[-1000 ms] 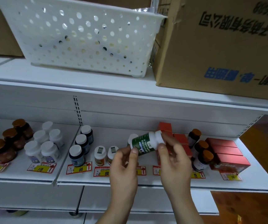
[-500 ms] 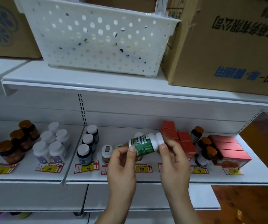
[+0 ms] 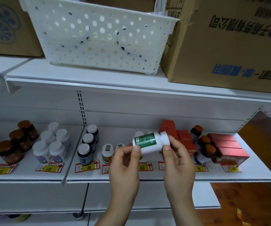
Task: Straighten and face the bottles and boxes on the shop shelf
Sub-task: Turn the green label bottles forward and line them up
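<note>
Both hands held one white plastic bottle (image 3: 151, 142) in the air in front of the shelf (image 3: 172, 175), lying on its side, smooth cylinder, glossy green label facing up, ribbed white cap pointing right. Left hand (image 3: 125, 165) grip: thumb and fingers pinched on the base end. Right hand (image 3: 178, 162) grip: fingertips curled on the cap end (thumb on the near side, the rest behind).

Shelf was flat white painted metal with red-and-yellow paper price tags (image 3: 87, 167) along the front edge. Behind the left hand stood two small squat bottles (image 3: 107, 153) with flat printed lids. Left of those, a column of three dark bottles (image 3: 84, 154) with round white caps. Further left, a cluster of pale translucent bottles (image 3: 50, 144), then brown jars (image 3: 10, 151) with coppery metallic lids.

Right of the held bottle: matte red cartons (image 3: 183, 139), partly hidden by the right hand, then three dark bottles with amber caps (image 3: 204, 152) in a column, then a stack of flat glossy red boxes (image 3: 229, 150).

Upper shelf carried a perforated white plastic basket (image 3: 98, 35) between corrugated cardboard cartons (image 3: 229, 43).
</note>
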`<move>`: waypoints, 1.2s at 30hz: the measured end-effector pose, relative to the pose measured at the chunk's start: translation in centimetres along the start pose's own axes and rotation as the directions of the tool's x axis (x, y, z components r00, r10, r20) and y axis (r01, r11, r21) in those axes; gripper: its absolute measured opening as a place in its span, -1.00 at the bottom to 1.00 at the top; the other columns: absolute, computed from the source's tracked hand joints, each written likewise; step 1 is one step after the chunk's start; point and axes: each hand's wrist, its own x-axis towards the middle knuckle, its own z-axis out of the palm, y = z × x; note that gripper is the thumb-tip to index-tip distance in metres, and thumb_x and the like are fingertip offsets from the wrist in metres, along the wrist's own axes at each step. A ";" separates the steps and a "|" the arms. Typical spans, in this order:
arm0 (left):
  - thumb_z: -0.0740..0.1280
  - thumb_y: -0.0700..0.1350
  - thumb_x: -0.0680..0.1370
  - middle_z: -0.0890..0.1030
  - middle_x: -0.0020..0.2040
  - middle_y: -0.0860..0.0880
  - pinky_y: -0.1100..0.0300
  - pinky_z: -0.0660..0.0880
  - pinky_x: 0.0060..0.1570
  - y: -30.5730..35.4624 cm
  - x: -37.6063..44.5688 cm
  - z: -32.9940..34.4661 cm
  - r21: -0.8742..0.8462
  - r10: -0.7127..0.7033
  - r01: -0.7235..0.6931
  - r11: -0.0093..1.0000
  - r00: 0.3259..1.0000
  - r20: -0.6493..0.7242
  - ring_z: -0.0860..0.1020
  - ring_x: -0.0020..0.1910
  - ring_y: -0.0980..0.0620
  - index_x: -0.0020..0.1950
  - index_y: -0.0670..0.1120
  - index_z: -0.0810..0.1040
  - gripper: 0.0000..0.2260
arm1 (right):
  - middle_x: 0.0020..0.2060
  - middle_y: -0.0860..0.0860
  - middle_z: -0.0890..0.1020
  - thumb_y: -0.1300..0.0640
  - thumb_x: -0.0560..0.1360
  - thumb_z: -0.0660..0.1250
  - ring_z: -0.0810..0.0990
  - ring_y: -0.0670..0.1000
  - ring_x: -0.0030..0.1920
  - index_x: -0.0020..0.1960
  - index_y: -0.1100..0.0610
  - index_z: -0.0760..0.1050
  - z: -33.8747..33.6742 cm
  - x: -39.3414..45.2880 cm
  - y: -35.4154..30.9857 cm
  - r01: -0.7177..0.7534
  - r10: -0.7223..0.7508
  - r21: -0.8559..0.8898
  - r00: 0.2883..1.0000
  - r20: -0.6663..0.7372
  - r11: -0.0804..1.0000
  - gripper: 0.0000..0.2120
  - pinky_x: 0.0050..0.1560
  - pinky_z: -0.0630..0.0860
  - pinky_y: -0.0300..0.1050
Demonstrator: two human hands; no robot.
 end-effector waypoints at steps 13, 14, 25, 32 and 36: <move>0.37 -0.15 0.56 0.70 -0.02 -0.03 0.36 0.54 -0.04 0.0 -1.2 3.2 -0.048 0.063 -0.070 0.996 0.990 -0.124 0.66 0.02 0.03 0.04 -0.15 0.59 -0.90 | 0.05 -0.13 0.71 0.18 0.56 0.35 0.67 -0.14 0.09 0.12 -0.10 0.58 -2.1 1.3 -0.1 0.018 -0.019 0.014 0.997 0.071 1.000 -0.78 0.08 0.58 -0.28; 0.38 -0.10 0.55 0.70 -0.05 -0.04 0.35 0.54 -0.04 0.0 -1.2 3.3 -0.047 0.063 -0.070 0.996 0.989 -0.135 0.66 0.01 0.04 0.03 -0.14 0.60 -0.87 | 0.03 -0.13 0.72 0.21 0.56 0.35 0.67 -0.14 0.09 0.11 -0.09 0.58 -2.1 1.5 -0.1 0.014 -0.015 0.019 0.998 0.066 1.000 -0.77 0.08 0.58 -0.28; 0.37 -0.02 0.51 0.70 -0.04 0.02 0.28 0.54 -0.01 0.0 -1.4 3.7 -0.036 0.071 -0.076 0.996 0.991 -0.111 0.66 0.01 0.09 0.00 -0.09 0.59 -0.83 | 0.08 -0.12 0.69 0.15 0.59 0.30 0.64 -0.12 0.15 0.16 -0.09 0.55 -2.3 2.2 0.6 0.019 -0.019 0.000 0.995 0.093 1.000 -0.79 0.18 0.56 -0.10; 0.32 -0.06 0.55 0.70 0.01 -0.01 0.29 0.55 0.03 -0.1 -1.3 3.6 -0.052 0.049 -0.053 0.997 0.995 -0.083 0.65 0.05 0.06 0.02 -0.13 0.57 -0.84 | 0.08 0.05 0.68 -0.07 0.53 0.35 0.67 -0.08 0.08 0.06 -0.37 0.54 -1.6 2.1 0.5 0.063 -0.062 -0.006 0.996 0.057 0.998 -0.82 0.04 0.56 -0.30; 0.34 -0.02 0.53 0.71 -0.06 0.00 0.32 0.55 -0.04 0.1 -1.2 3.4 -0.015 0.057 -0.058 0.998 0.995 -0.084 0.67 -0.04 0.12 -0.02 -0.14 0.59 -0.81 | 0.09 -0.01 0.69 0.06 0.59 0.34 0.67 -0.07 0.11 0.11 -0.19 0.57 -1.7 2.3 0.4 0.057 -0.058 0.011 0.995 0.078 0.998 -0.83 0.07 0.59 -0.23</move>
